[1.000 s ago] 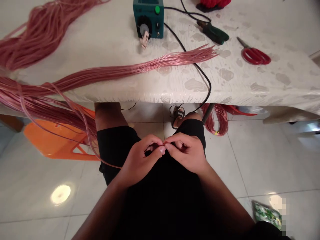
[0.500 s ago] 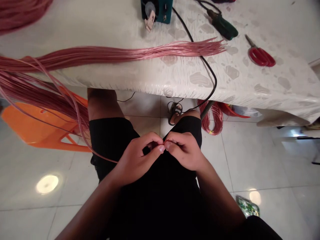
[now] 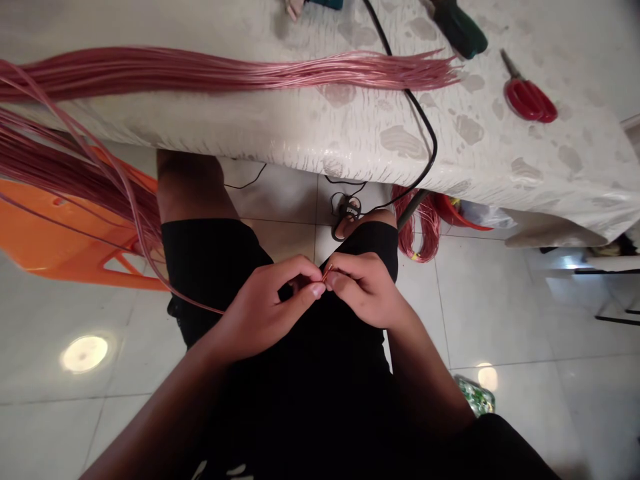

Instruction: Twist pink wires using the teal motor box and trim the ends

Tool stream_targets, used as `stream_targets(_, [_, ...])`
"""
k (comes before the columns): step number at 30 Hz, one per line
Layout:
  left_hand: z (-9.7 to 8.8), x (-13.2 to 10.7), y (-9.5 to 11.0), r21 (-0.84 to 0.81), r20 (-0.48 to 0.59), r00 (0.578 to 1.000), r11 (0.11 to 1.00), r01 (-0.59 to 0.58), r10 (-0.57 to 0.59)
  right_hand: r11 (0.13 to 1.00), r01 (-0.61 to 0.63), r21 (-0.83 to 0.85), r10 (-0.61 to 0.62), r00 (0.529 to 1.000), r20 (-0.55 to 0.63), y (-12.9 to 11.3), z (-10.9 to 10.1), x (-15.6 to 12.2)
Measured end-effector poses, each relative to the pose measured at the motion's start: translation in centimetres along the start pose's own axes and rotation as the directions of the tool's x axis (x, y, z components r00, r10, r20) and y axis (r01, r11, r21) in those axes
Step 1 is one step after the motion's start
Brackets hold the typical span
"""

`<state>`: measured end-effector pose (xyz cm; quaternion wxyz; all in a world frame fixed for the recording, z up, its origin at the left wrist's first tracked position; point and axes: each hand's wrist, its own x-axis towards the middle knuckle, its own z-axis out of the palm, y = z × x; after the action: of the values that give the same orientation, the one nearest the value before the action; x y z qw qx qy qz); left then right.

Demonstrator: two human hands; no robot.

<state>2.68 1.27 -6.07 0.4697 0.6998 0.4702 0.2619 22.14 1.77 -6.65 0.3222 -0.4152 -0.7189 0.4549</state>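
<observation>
Above my lap, my left hand (image 3: 273,303) pinches the end of a thin reddish wire (image 3: 196,305) between thumb and forefinger. That wire comes from the left side and passes under the palm. My right hand (image 3: 367,287) is closed at the same spot, its thumb and forefinger on the short copper-coloured tips (image 3: 327,272) that stick out between both hands. A thick bundle of pink wires (image 3: 225,72) lies along the table in front of me. More wires (image 3: 65,167) hang over an orange plastic stool (image 3: 45,233) at the left.
The table (image 3: 280,143) has a patterned cover. On it are red-handled scissors (image 3: 530,99), a dark green-handled tool (image 3: 459,28) and a black cable (image 3: 425,127). Beneath stand a coil of wire (image 3: 420,230) and a red basin (image 3: 457,215).
The view has tilted, so the table and its things sit higher in the picture. Both hands stay together; the copper tips between my fingers now point more upward.
</observation>
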Motion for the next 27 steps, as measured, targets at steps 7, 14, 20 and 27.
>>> stream_targets(7, [0.0, 0.1, 0.0, -0.007, 0.039, 0.999, 1.0, -0.003, 0.003, 0.999, 0.035, -0.039, -0.034, 0.999, 0.033, -0.1, -0.2, -0.1])
stream_targets(14, [-0.9, 0.6, 0.5, 0.147, 0.045, 0.999, 0.989, -0.035, 0.029, 0.973, 0.082, -0.218, -0.079, 0.997, 0.021, 0.3, 0.2, -0.2])
stream_targets(20, [-1.6, 1.2, 1.3, 0.397, 0.082, 0.984, 0.9, -0.178, 0.158, 0.91, 0.113, -0.399, -0.107, 0.994, 0.038, 0.9, 0.6, -0.2])
stream_targets(27, [-1.3, 1.7, 1.5, 0.569, 0.149, 0.97, 0.785, -0.243, 0.193, 0.86, 0.199, -0.469, -0.172, 0.98, 0.1, 1.6, 0.9, -0.2])
